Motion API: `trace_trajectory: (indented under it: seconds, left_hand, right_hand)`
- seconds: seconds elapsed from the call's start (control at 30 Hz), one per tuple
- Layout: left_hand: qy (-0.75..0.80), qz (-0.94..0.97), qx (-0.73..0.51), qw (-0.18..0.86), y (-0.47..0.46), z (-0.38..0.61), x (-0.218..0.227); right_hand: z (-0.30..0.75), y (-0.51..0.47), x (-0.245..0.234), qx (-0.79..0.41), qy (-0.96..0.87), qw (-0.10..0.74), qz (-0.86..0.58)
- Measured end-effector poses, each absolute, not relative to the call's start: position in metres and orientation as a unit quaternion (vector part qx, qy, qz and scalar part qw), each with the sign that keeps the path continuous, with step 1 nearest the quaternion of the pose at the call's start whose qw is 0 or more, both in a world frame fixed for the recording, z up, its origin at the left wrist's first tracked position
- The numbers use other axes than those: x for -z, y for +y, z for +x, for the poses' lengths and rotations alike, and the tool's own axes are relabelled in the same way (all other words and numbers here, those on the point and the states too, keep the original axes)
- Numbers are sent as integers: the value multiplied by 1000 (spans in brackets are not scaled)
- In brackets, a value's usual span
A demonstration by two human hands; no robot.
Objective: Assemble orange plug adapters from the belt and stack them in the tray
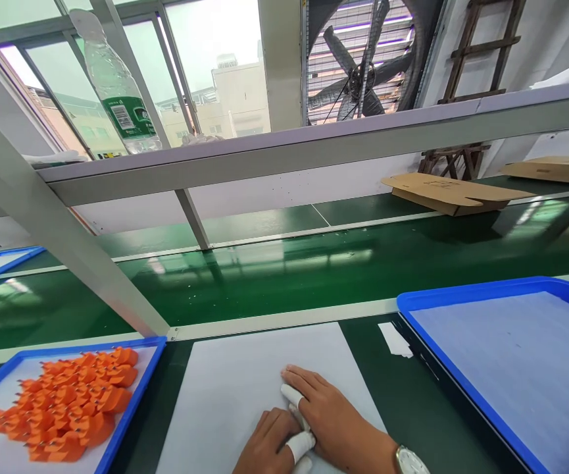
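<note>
Both hands meet low in the middle, over a white sheet (245,375) on the green table. White coverings, like finger cots, wrap some fingertips on each hand. My left hand (272,441) is closed, its fingers curled against the right thumb; whatever it may hold is hidden. Stretched forward, the fingers of my right hand (333,418) lie over the sheet, with a wristwatch (410,461) at the wrist. To the left, a blue-rimmed tray (153,359) carries many small orange plastic pieces (74,401) with thin metal tips.
Another blue-rimmed tray (491,401), lined with white, lies right of the sheet. Near it is a torn white paper scrap (395,340). Beyond runs a green conveyor belt (274,270). A metal post (91,263) and shelf rail (264,151) stand in front; a plastic bottle (121,99) sits above.
</note>
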State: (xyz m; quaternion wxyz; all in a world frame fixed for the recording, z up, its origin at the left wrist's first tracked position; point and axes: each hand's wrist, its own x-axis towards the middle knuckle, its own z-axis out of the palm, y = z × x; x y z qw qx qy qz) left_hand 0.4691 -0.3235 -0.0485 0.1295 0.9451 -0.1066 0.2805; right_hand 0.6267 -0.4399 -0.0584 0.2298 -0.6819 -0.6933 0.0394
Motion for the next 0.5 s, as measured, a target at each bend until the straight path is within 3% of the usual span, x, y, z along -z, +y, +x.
trace_trajectory:
  seconds: [0.27,0.5]
  left_hand:
    - [-51,938,-326,109,-326,466,66]
    - [179,912,-190,317,-326,458,60]
  right_hand:
    - [626,-441,64,-23,-690,247,-680]
    - [626,-441,61,-38,-685,249,-684]
